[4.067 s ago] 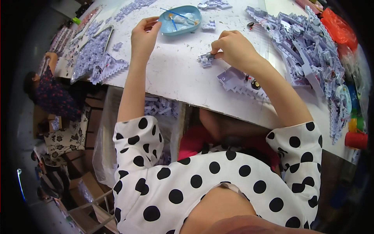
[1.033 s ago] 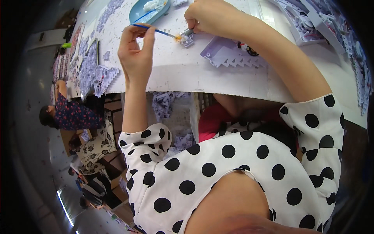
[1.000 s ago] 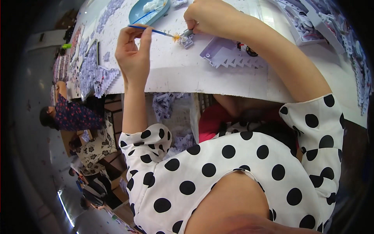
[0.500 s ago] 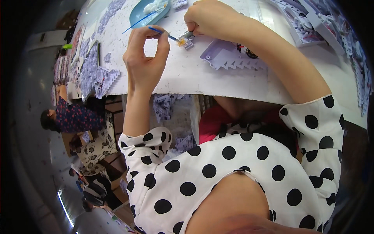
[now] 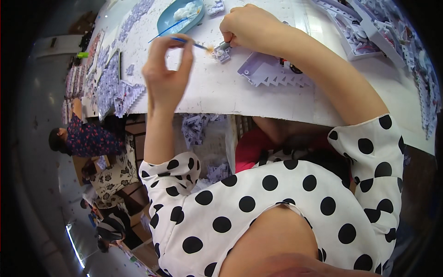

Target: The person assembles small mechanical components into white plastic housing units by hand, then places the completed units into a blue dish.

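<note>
Between thumb and fingers, my left hand (image 5: 166, 69) pinches a thin blue brush (image 5: 196, 45) with pale orange bristles. The bristle end is at the left edge of a small lilac plastic part with a grey piece (image 5: 222, 51); I cannot tell if they touch. My right hand (image 5: 254, 27) is closed on the grey end of that part, its fingertips partly hidden. Below the right forearm rests a larger lilac plastic housing (image 5: 263, 71) with a toothed edge and dark and red bits inside. A light blue dish (image 5: 161, 25) holding white paste stands beyond my left hand, a second blue stick (image 5: 168, 30) across its rim.
Heaps of lilac parts (image 5: 108, 81) lie on the white table (image 5: 221, 99) at left. Boxes of parts (image 5: 362, 51) stand at right. Under the front edge is a bin (image 5: 214, 145) with more parts. A co-worker in a dark patterned top (image 5: 94, 138) sits at far left.
My left hand has drawn slightly left with the brush, pulling its bristles from the part's middle to its edge. The brush looks blurred now. My right hand keeps its hold.
</note>
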The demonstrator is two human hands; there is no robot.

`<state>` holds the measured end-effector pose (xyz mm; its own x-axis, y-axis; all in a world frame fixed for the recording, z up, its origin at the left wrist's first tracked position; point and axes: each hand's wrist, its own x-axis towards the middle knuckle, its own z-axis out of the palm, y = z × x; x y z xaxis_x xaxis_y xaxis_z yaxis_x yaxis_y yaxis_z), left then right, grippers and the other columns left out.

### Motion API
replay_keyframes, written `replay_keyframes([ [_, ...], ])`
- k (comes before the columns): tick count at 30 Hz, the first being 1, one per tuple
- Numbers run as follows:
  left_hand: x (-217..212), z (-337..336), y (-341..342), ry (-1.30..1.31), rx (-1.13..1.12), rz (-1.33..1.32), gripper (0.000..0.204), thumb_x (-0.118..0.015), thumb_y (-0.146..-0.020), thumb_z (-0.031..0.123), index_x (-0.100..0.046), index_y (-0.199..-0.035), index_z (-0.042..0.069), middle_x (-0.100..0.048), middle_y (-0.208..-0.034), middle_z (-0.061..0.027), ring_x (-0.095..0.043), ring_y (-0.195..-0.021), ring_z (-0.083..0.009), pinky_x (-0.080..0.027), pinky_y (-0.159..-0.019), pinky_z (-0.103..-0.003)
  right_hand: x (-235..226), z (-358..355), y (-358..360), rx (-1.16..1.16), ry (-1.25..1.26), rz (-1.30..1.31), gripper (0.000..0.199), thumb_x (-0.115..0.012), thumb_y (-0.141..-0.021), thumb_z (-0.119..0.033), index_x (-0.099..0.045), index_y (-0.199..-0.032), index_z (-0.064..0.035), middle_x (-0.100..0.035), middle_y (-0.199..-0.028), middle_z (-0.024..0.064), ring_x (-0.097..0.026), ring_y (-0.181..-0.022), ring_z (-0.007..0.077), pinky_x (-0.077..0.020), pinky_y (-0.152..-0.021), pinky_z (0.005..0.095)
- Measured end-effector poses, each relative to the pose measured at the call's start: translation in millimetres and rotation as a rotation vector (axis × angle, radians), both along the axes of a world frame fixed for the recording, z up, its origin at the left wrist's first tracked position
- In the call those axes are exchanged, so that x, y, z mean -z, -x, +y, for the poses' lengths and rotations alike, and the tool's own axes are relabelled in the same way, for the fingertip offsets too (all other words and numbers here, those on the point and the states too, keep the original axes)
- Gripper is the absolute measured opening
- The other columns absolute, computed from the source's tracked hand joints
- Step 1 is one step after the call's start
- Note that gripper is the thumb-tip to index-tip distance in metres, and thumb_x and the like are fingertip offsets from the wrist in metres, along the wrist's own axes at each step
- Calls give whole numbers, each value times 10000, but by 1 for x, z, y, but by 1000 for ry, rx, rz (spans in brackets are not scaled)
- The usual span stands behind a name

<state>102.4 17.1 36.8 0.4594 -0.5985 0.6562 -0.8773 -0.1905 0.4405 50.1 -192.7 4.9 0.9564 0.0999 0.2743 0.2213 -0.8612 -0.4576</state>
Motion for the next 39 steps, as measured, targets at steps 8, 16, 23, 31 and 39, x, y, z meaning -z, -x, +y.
replay_keyframes([
  [8,12,38,-93,-132,-147,-312,186,-700,-829,-8,-686,-1007,42,-688,-901,-107,-648,-875,-244,-511,-789,-334,-13,11,1,-32,35,-7,119,-740,-712,-66,-723,-826,-94,-686,-884,101,-667,-872,295,-535,-764,389],
  [16,-16,-21,-69,-330,-314,-546,415,-634,-817,-29,-673,-1199,128,-663,-1171,-60,-580,-1066,-259,-424,-955,-377,-8,1,3,-49,69,55,114,-742,-720,-76,-730,-824,-120,-684,-882,81,-625,-934,293,-528,-818,394],
  [23,13,-88,-87,-769,-120,-275,417,-631,-833,27,-658,-1227,161,-665,-1187,-74,-563,-1122,-278,-427,-996,-393,-17,11,9,-9,122,97,137,-744,-729,-78,-740,-856,-127,-685,-897,73,-618,-945,312,-516,-834,410],
  [31,-5,-71,-75,-543,-60,12,248,-627,-894,91,-708,-1126,122,-710,-982,-94,-682,-908,-212,-518,-827,-321,-8,0,9,-81,20,44,122,-642,-752,-44,-729,-758,-128,-716,-792,91,-687,-792,263,-462,-839,387],
  [39,20,11,14,-2,-21,867,351,-564,-970,94,-549,-1290,-47,-675,-1057,-124,-668,-986,-185,-511,-865,-268,-7,-17,-4,-111,-69,89,155,-701,-642,-67,-746,-790,-51,-712,-749,110,-690,-715,265,-533,-650,363],
])
